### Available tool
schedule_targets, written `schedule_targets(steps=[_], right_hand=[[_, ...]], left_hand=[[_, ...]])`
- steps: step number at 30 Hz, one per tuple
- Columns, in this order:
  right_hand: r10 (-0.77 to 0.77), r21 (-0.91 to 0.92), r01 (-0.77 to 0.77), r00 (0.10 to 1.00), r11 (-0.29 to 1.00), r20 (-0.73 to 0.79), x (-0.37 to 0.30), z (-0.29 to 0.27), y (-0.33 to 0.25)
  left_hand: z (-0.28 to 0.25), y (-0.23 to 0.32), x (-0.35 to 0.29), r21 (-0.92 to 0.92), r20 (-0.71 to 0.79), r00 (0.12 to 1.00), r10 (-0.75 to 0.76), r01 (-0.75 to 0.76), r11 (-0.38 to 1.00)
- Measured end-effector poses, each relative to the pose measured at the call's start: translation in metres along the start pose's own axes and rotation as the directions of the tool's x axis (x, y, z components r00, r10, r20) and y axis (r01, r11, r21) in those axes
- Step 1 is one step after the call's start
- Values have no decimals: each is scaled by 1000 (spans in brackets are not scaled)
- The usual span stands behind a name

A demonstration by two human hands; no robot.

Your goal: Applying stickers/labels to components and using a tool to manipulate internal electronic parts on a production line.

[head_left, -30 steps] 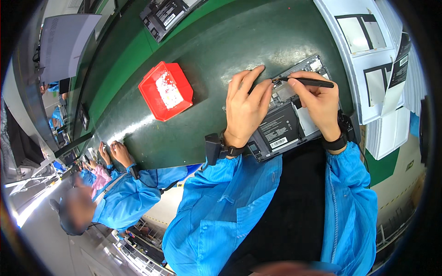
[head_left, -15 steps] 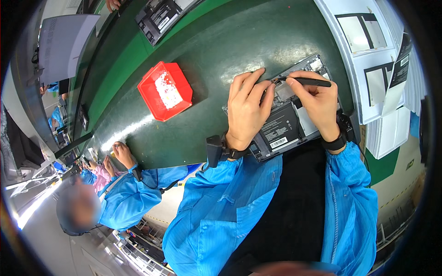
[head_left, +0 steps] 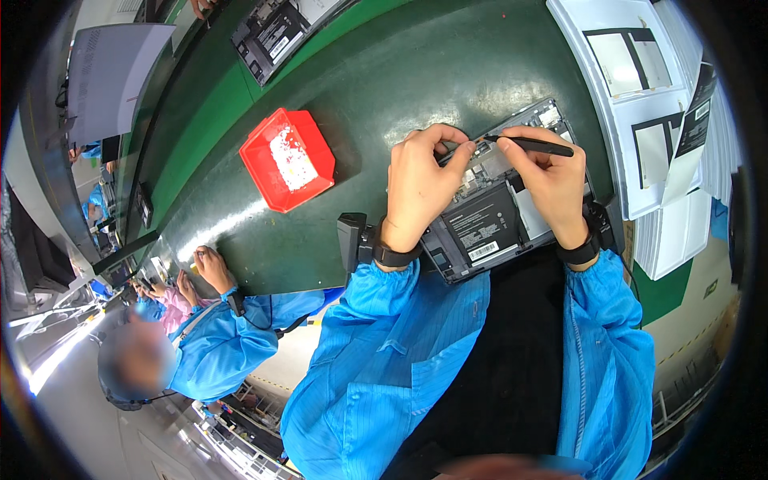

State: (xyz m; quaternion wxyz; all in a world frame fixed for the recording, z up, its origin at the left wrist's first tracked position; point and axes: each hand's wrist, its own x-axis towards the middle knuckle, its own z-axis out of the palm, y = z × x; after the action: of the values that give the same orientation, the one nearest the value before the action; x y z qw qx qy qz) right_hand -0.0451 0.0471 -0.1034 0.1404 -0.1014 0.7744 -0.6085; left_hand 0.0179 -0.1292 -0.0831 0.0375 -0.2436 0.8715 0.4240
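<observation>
An opened laptop base [head_left: 552,120] lies tilted on the green bench in front of me, its inner boards bare. A black battery [head_left: 498,212] with a white printed label sits in its near half. My right hand [head_left: 552,180] grips slim black tweezers [head_left: 540,146] over the far part of the base, their tip pointing left. At that tip, over the base's far left edge, the thumb and forefinger of my left hand [head_left: 422,180] are pinched together. Whatever lies between those fingers is too small or hidden to make out.
A red bin [head_left: 320,164] of small white pieces stands left on the bench [head_left: 384,72]. Another opened laptop base [head_left: 276,36] lies at the far left. White trays [head_left: 620,144] with black-and-white sheets are stacked right. A co-worker in blue [head_left: 232,344] works at left.
My left hand has drawn slightly left and its spread fingers have curled into a pinch by the tweezers' tip. The right hand stays almost in place with the tweezers.
</observation>
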Motion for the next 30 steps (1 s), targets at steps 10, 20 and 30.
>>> schedule_targets(steps=[10, 20, 30], right_hand=[[-10, 130, 12, 1000, 991, -11, -2, 0, -3], [-45, 72, 37, 993, 997, 113, -2, 2, -9], [-119, -30, 124, 985, 992, 123, -6, 6, -9]], left_hand=[[18, -21, -22, 435, -116, 746, 656, -556, 709], [15, -36, -32, 425, -67, 770, 635, -554, 716], [16, -39, -35, 412, -89, 763, 640, -557, 721]])
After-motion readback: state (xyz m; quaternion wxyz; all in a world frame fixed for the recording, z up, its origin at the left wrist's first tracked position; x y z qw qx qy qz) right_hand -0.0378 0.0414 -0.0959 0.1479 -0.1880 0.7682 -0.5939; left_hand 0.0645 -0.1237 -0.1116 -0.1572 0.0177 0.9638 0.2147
